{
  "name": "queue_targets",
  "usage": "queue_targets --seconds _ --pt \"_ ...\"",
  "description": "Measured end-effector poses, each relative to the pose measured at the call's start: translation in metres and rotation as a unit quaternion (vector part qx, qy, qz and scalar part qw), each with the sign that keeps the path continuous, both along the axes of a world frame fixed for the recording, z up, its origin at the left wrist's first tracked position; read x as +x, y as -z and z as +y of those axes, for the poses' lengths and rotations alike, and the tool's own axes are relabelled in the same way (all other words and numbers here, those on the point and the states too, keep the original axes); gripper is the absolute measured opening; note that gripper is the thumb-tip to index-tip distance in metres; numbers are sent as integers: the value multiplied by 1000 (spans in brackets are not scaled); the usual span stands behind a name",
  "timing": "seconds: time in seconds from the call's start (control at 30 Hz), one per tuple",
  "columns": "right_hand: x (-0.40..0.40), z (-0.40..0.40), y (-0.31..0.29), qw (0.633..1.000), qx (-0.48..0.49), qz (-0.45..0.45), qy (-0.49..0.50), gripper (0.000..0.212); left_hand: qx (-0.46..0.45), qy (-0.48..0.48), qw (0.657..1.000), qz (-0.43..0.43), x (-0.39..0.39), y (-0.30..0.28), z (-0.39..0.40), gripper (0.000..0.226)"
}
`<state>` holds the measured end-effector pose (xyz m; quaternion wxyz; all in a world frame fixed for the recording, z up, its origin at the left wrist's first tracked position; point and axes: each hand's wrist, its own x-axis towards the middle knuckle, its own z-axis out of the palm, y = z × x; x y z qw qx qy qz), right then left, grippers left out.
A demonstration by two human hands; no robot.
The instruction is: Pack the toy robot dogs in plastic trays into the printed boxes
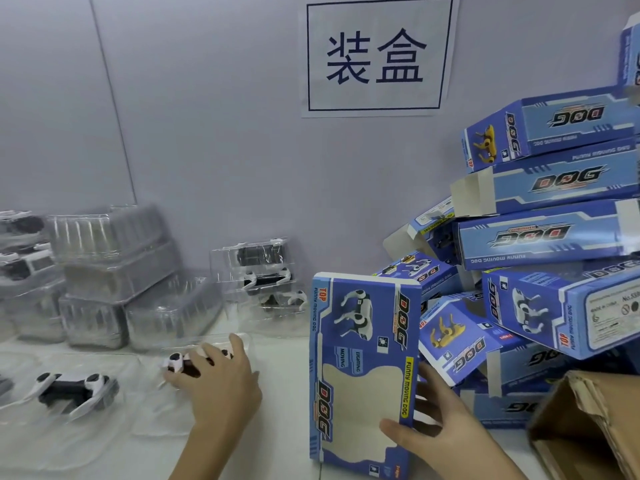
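Picking-up step. Left hand [221, 379] wrapped over black-and-white toy dog in clear plastic tray [187, 363] on white table [277, 393]. Right hand [440, 424] gripping upright blue printed box [362, 368]. Next, probably: lift tray, slide into box.

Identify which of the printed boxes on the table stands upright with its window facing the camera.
The printed box gripped by the right hand, centre of the table. It stands on end alone; the others lie piled on their sides at the right.

Lighting: bright, even, shadows faint. Blur: stacked clear plastic trays [114, 271] at nine o'clock. Distortion: wide-angle bending at edges.
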<state>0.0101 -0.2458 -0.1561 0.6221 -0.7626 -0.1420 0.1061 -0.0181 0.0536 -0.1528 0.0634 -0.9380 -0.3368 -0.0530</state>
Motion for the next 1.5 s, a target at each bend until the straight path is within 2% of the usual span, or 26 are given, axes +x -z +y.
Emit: queue_targets --seconds 0.07,0.13,0.27,0.43,0.53,0.6,0.67,0.7,0.77,0.83,0.9,0.97,1.1,1.17,1.3,1.4,1.5 --pt "0 -2 -3 1000 1 0 1 76 -5 8 1000 -21 1 1 -6 70" --pt "1 -4 -5 1000 1 1 3 74 -16 33 999 -23 2 0 -11 75" --pt "7 -12 -10 1000 -15 13 2 75 -13 129 991 -22 0 -15 -29 76" --pt "12 -21 -16 997 -51 46 -17 79 -23 304 952 -13 -13 -20 -48 62" --pt "12 -23 -18 996 -60 59 -27 79 -102 336 936 15 -18 -28 -40 59" --pt "11 -22 -20 995 -65 62 -33 77 -190 322 927 -37 -20 -37 -27 51" --pt "11 -22 -22 995 -65 70 -30 73 -220 233 936 -149 -17 -41 -12 52" --pt "10 -22 -22 995 -61 73 -28 71 -208 156 948 -183 -17 -41 -4 64" --pt "9 -22 -23 995 -57 76 -27 68 -223 33 962 -155 -14 -33 10 96" --pt "7 -21 -23 995 -60 71 -24 73 -277 -1 953 -121 -10 -22 22 115" --pt "5 -20 -24 995 -63 72 -22 75 -282 -5 952 -122 -3 -14 32 115" --pt "3 -18 -28 994 -70 74 -24 74 -297 4 944 -144 3 -10 39 97" --pt "-2 -17 -32 994 -82 65 -28 79 -440 23 865 -242 6 -1 55 61" --pt "-3 -18 -32 995 -60 74 -28 76 -452 28 848 -274 4 2 60 54" --pt "-3 -22 -34 995 46 93 -4 78 -418 39 844 -333 -3 -6 64 53" --pt "-4 -26 -43 987 136 83 5 84 -402 48 822 -401 -10 -24 63 56" --pt "-6 -28 -57 978 192 62 47 65 -360 60 787 -498 -17 -51 52 62"
